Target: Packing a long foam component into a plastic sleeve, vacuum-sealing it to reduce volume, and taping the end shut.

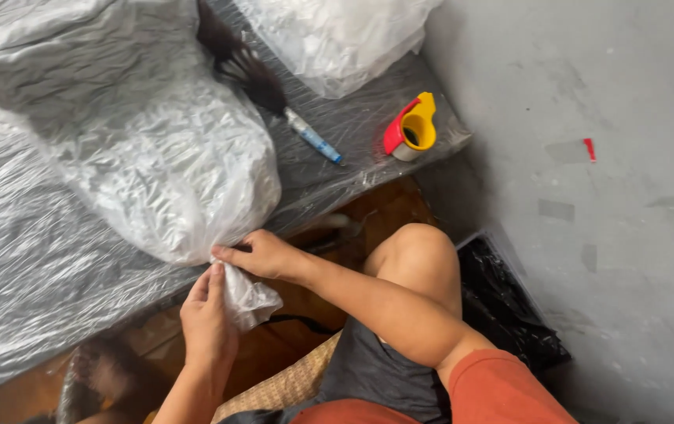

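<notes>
Here, the biggest thing before me is the bench [337, 169], wrapped all over in crinkled clear plastic film. On it lies a large clear plastic bag [156, 157], stuffed full and bulging, its lower end hanging at the near edge of the bench just above my lap. A second filled bag [337, 35] sits at the far end, well apart from the first, against the grey wall [588, 196].

Between those 2 bags lies a dark hair bundle [242, 67], and just beside its lower end a slim blue and white tube [313, 140] lies on the film. Near the bench corner stands a tape dispenser [411, 127], red and yellow, upright and close to the wall. A black plastic bag [509, 314] sits on the floor beside my bare knee.

My right hand [262, 255] reaches across to the big bag's gathered neck [242, 294]; its fingers are curled shut and pinch the plastic right where the bag narrows. My left hand [207, 322] comes up from below, its fingers extended nearly straight and pressed against the twisted tail of plastic that hangs down from the neck, holding it between fingers and thumb. Both hands touch the bag at the bench edge, just beside each other.
</notes>
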